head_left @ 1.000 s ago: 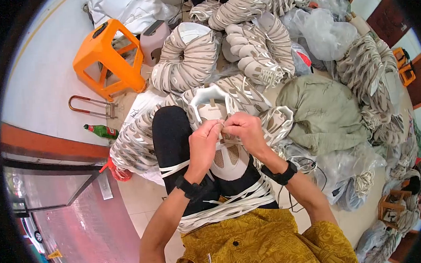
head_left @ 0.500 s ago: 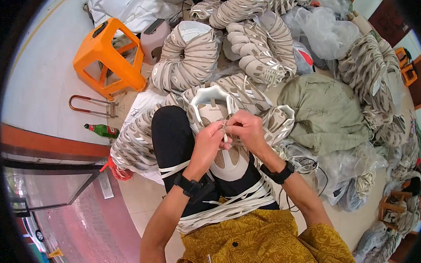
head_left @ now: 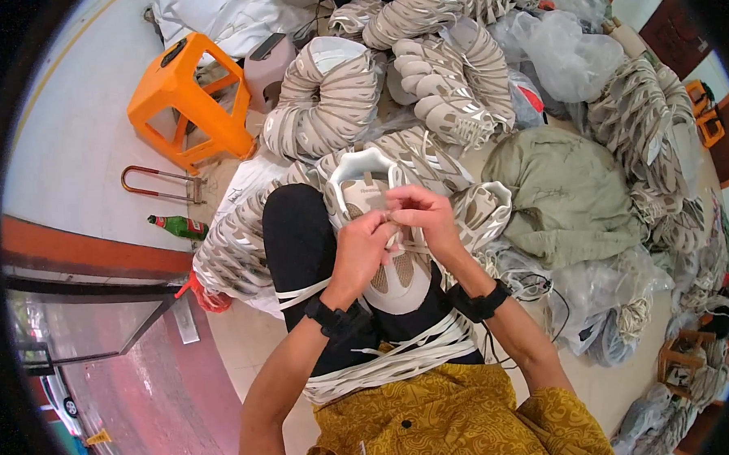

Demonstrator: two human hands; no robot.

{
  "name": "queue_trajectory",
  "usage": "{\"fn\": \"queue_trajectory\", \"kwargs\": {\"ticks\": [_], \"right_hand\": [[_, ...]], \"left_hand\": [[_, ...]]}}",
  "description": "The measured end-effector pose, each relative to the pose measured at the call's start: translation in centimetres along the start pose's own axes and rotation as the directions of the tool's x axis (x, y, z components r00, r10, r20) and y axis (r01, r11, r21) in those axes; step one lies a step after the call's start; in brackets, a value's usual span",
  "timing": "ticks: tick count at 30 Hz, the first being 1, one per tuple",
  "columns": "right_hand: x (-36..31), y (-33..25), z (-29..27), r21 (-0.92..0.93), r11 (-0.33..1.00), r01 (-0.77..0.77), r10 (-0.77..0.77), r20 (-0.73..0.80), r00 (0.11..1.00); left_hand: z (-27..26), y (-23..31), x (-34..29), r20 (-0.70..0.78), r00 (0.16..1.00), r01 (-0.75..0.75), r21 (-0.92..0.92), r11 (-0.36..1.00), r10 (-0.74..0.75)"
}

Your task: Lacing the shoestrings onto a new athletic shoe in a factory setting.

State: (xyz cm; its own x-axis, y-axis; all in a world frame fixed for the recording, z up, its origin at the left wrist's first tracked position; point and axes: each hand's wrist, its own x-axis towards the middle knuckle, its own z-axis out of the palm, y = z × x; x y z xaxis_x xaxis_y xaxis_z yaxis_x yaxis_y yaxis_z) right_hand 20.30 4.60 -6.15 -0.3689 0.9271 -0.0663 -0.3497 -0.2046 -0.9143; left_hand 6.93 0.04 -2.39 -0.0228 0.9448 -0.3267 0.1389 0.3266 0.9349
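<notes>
A beige and white shoe upper [head_left: 400,295] without a sole rests on my black-clad thighs, its toe toward me and its padded collar pointing away. Over its eyelet area my left hand [head_left: 361,250] is closed, thumb and fingers pinching a pale shoelace [head_left: 396,238]. Fingertips of my right hand [head_left: 431,223] meet those of the left at the lace, also pinched, with the index finger more stretched. The fingers partly hide the lace. A bundle of loose white shoelaces [head_left: 403,357] lies across my lap.
Stacked shoe uppers [head_left: 322,99] cover the floor ahead, with more at right [head_left: 641,126]. An orange stool [head_left: 188,101] and a green bottle [head_left: 179,227] stand or lie left. A grey-green cloth bundle [head_left: 558,195] and plastic bags [head_left: 572,52] lie right.
My right hand's fingers have lifted and straightened slightly above the shoe upper. My left hand has shifted a little toward me; the upper stays in place.
</notes>
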Motion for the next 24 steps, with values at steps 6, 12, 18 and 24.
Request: {"fn": "queue_trajectory", "kwargs": {"ticks": [6, 12, 18, 24], "right_hand": [[0.0, -0.2, 0.3, -0.172, 0.979, -0.107, 0.135, 0.161, 0.978], [2.5, -3.6, 2.8, -0.064, 0.998, -0.022, 0.047, 0.420, 0.906], [2.3, -2.8, 2.7, 0.373, 0.878, -0.300, 0.136, 0.407, 0.903], [3.4, -2.7, 2.4, 0.133, 0.897, -0.421, 0.372, 0.286, 0.883]], "left_hand": [[-6.9, 10.7, 0.2, -0.331, 0.741, -0.599, 0.068, 0.798, 0.584], [-7.7, 14.9, 1.3, -0.082, 0.900, -0.429, -0.010, 0.903, 0.427], [-7.6, 15.4, 2.3, -0.032, 0.877, -0.454, 0.267, 0.850, 0.479], [-4.9, 7.0, -2.9, 0.396, 0.397, -0.665, 0.746, -0.037, 0.828]]}}
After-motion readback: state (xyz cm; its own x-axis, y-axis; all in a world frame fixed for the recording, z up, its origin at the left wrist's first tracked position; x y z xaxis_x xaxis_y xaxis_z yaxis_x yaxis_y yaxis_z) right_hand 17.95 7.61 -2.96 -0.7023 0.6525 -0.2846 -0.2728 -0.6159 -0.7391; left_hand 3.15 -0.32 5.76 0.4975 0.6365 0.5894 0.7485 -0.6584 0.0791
